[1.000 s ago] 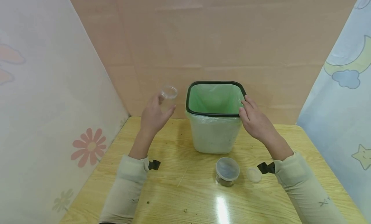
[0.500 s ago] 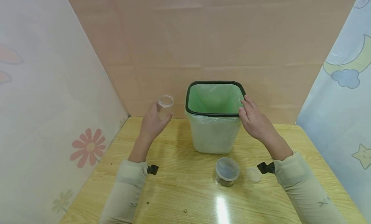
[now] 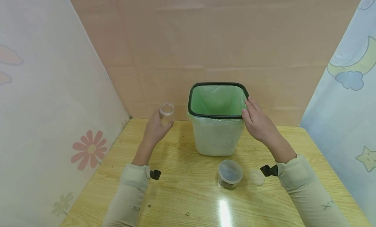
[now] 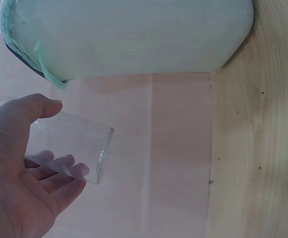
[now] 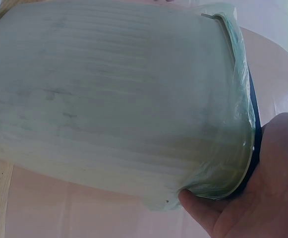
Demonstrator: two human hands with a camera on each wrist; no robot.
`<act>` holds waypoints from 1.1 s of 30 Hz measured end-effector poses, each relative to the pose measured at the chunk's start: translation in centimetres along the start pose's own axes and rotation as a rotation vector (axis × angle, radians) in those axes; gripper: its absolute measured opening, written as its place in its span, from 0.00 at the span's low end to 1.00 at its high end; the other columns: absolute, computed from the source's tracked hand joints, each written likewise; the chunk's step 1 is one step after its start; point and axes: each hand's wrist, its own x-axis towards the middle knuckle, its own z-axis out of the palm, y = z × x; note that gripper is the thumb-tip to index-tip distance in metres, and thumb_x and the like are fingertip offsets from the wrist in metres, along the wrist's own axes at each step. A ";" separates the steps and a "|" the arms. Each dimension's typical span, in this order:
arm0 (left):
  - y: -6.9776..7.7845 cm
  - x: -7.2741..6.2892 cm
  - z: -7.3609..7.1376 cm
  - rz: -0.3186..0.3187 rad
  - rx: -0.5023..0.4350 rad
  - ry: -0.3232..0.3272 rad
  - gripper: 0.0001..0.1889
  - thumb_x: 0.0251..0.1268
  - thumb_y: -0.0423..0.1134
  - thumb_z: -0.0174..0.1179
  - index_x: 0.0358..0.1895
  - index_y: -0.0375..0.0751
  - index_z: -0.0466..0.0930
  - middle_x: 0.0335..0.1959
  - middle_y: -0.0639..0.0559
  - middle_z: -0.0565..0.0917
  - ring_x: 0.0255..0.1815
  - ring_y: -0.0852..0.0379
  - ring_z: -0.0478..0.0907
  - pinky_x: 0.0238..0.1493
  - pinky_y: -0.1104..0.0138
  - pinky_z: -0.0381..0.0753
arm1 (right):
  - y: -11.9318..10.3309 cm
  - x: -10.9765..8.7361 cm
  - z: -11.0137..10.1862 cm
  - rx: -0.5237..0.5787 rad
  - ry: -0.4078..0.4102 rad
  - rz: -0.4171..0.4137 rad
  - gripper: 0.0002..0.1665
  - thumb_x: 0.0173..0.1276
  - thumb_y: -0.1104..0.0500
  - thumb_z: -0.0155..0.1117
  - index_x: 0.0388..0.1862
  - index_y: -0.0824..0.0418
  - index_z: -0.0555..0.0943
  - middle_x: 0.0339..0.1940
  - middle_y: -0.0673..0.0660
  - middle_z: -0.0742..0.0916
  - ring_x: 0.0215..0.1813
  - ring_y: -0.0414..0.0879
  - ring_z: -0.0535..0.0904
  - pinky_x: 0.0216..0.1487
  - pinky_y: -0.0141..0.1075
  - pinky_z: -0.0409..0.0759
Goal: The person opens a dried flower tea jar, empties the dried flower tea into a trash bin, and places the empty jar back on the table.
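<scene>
My left hand [image 3: 157, 127] holds a clear plastic jar [image 3: 166, 113], uncovered and upright, left of the trash bin. In the left wrist view, the thumb and fingers [image 4: 59, 191] lie on opposite sides of the jar [image 4: 91, 139]. The bin [image 3: 217, 139] is whitish, with a black rim and a pale green bag lining it. My right hand [image 3: 258, 122] grips the bin's right rim. In the right wrist view, one fingertip rests under the bag's folded edge on the bin's outer wall [image 5: 109, 99].
A lidded round jar [image 3: 230, 174] stands in front of the bin, with a small translucent disc [image 3: 257, 177] to its right. A thin pale stick [image 3: 184, 179] and small dark specks lie on the wooden table [image 3: 164, 194]. Papered walls enclose the back and sides.
My left hand has lowered the clear jar and drawn it slightly left, away from the bin. My right hand has stayed at the bin's rim.
</scene>
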 end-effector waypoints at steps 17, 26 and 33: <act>-3.0 0.1 1.9 -0.034 -0.108 -0.041 0.38 0.67 0.47 0.67 0.71 0.29 0.61 0.68 0.31 0.71 0.71 0.34 0.68 0.70 0.42 0.68 | -0.1 0.0 0.0 0.003 -0.010 0.004 0.39 0.85 0.46 0.27 0.81 0.72 0.47 0.83 0.69 0.48 0.83 0.65 0.43 0.78 0.62 0.47; -3.9 0.0 3.0 -0.062 -0.117 -0.066 0.37 0.67 0.49 0.67 0.69 0.30 0.63 0.68 0.31 0.71 0.71 0.34 0.69 0.69 0.43 0.70 | 0.0 0.0 0.0 0.002 -0.001 -0.004 0.39 0.85 0.46 0.28 0.81 0.73 0.48 0.83 0.69 0.49 0.82 0.66 0.44 0.78 0.63 0.48; -4.4 -0.1 3.5 -0.087 -0.126 -0.084 0.35 0.68 0.48 0.67 0.68 0.31 0.63 0.69 0.30 0.71 0.72 0.34 0.68 0.71 0.43 0.68 | 0.0 0.0 0.0 0.000 0.000 -0.004 0.39 0.85 0.46 0.28 0.81 0.72 0.47 0.83 0.69 0.49 0.82 0.66 0.44 0.78 0.63 0.48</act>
